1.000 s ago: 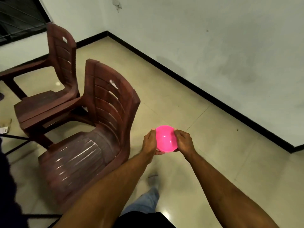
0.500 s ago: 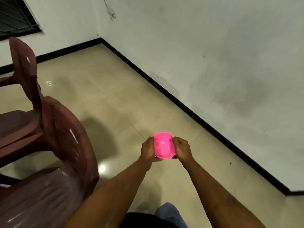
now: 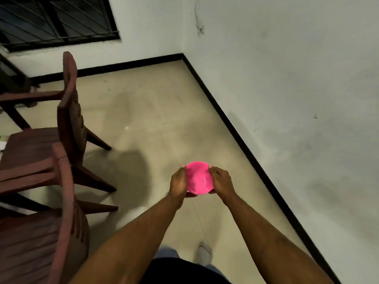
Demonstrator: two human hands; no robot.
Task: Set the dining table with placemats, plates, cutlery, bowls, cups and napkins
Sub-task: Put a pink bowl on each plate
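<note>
**Bowl carried along the wall, no table in sight**

Since the earlier frame the view has swung left: the window point(image 3: 57, 21) and the room's corner now show, and both chairs point(image 3: 67, 111) stand in fuller view to the left of the bowl, where before only one chair edge crowded the frame. The bowl point(image 3: 198, 178) itself keeps the same place between the hands, out in front of the body.

The left hand point(image 3: 178, 182) grasps the bowl's left side, fingers curled round its rim and underside; the right hand point(image 3: 221, 181) grasps the right side the same way. The pink bowl sits upright between them, held above the tiled floor point(image 3: 153, 111), right of the chairs and left of the wall's black skirting point(image 3: 246, 148).

As to progress, I judge this a carrying step: one bowl is on its way, not yet set down. No table, placemats, plates, cutlery, cups or napkins appear here, so how much of the setting is done cannot be told; at the least this bowl is still to be placed.

No brand, label or readable writing shows on the bowl, chairs or wall.
</note>
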